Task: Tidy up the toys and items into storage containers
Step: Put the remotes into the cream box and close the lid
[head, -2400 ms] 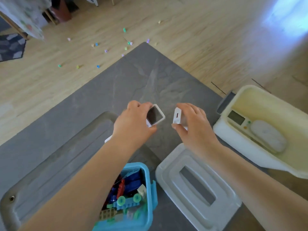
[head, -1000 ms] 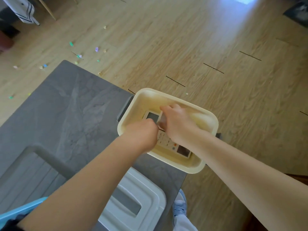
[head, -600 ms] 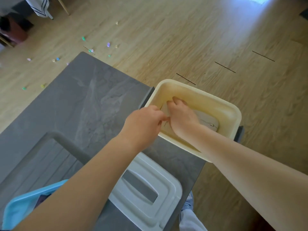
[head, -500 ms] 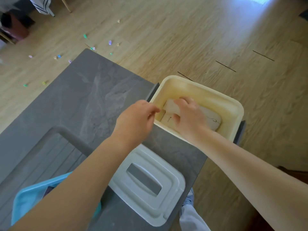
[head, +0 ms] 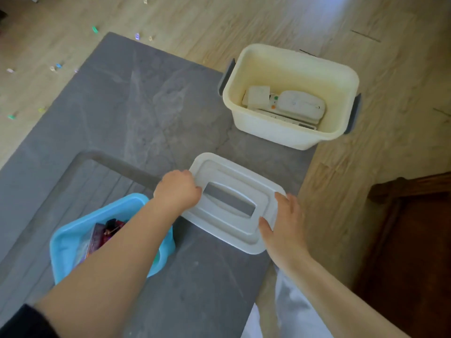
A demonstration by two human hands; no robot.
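Grey stone-look worktop [head: 136, 113] carries a blue plastic bin [head: 73, 242] half hidden under the left forearm, a cream tub [head: 288, 135] at its far right corner, and a white rectangular lid [head: 229, 228] near its right edge, clasped at opposite ends by left grip [head: 177, 190] and right grip [head: 284, 223].

**A:** so what's everything sitting on?

**B:** a dark grey stone-look slab table [head: 136, 113] with a recessed grooved panel on the near-left side. Directly on it: a cream rectangular plastic bin with grey side latches [head: 290, 137] at the far right corner, a flat white plastic lid with a rectangular handle slot [head: 219, 176] nearer in, and a light blue plastic tub [head: 66, 242] on the grooved part.

**A:** and under the table?

**B:** light wood plank floor [head: 244, 18], with small coloured beads [head: 95, 29] scattered far left. Dark brown wooden furniture [head: 410, 240] stands at the right.
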